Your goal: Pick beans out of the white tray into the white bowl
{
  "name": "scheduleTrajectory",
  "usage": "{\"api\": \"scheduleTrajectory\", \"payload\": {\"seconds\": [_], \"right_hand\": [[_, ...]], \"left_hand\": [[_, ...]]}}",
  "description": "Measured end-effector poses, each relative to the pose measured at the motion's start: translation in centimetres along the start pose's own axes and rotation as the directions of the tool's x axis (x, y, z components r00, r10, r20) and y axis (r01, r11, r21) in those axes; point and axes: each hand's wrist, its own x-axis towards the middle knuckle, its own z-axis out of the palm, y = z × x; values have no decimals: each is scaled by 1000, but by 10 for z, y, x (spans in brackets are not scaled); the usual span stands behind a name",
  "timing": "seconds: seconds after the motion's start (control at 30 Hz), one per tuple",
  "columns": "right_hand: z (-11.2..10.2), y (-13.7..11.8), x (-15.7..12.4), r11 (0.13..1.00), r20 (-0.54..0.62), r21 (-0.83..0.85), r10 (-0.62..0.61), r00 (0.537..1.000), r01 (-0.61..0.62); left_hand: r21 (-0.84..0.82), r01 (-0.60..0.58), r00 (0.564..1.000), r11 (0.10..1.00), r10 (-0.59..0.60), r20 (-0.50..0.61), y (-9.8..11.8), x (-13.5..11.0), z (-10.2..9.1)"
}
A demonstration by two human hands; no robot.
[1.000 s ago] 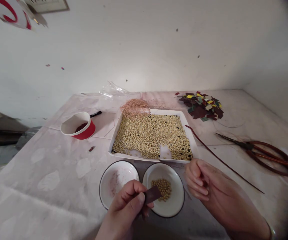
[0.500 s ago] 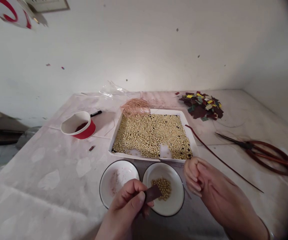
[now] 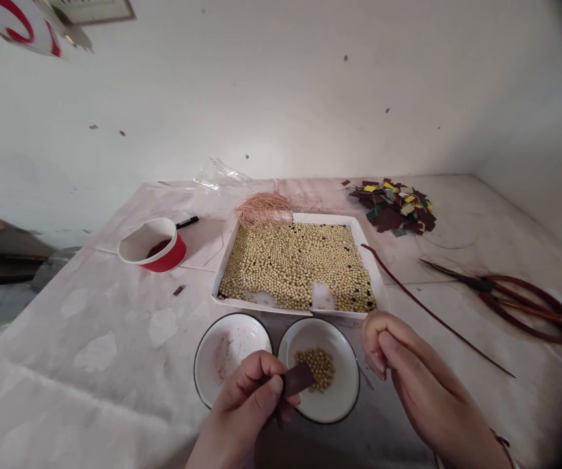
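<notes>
My left hand (image 3: 249, 404) pinches a small flat dark brown piece (image 3: 301, 378) between thumb and fingers, its free end over the right bowl. That white bowl (image 3: 327, 409) has a dark rim, and a heap of small gold beads (image 3: 320, 358) lies in it. Beside it stands a similar white bowl (image 3: 250, 339) with reddish dust inside, partly covered by my left hand. My right hand (image 3: 412, 365) is closed, thumb pressed to curled fingers, just off the near right corner of a white tray (image 3: 372, 267). Whatever it may hold is hidden.
Many gold beads (image 3: 295, 260) fill the tray, with a bundle of copper-coloured wire (image 3: 264, 210) at its back left. A red-and-white tub (image 3: 168, 258) and black marker (image 3: 187, 222) stand left. At right lie scissors (image 3: 488, 284), a thin dark red strip (image 3: 432, 312) and coloured scraps (image 3: 393, 212).
My right hand has turned and shifted slightly right and down, its fingers curling tighter with the thumb on top. My left hand and the brown piece have stayed practically still.
</notes>
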Motion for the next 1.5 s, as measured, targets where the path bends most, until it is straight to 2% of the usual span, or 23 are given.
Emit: {"api": "scheduleTrajectory", "payload": {"seconds": [0.13, 0.3, 0.5, 0.6, 0.77, 1.0, 1.17, 1.3, 1.5], "right_hand": [[1, -1, -2, 989, -36, -137, -67, 997, 62], [7, -4, -4, 962, 49, -179, -202, 978, 207], [10, -7, -7, 949, 35, -232, -212, 977, 215], [10, -7, -7, 916, 17, -305, -269, 963, 261], [14, -7, -9, 832, 27, -400, -409, 912, 384], [28, -7, -22, 665, 194, -514, -524, 829, 541], [37, -4, -16, 511, 320, -566, -587, 744, 647], [39, -4, -12, 489, 322, -610, -566, 759, 623], [40, -2, -13, 467, 356, -630, -537, 765, 620]], "left_hand": [[-19, 2, 1000, 1000, -1, 16, -1, 1, -1], [-14, -17, 1000, 1000, 18, 22, -1, 1, 0], [41, -28, 1000, 999, 28, 8, -1, 0, 1], [34, -37, 999, 999, 37, 17, -2, 0, 0], [36, -45, 999, 998, 44, 30, -2, 0, 0], [93, -54, 997, 994, 50, 50, 0, -1, 2], [132, -46, 995, 990, 33, 94, -5, 0, -2], [142, -65, 989, 988, 45, 143, -11, 2, -8], [125, -91, 988, 988, 75, 132, -15, 5, -10]]}}
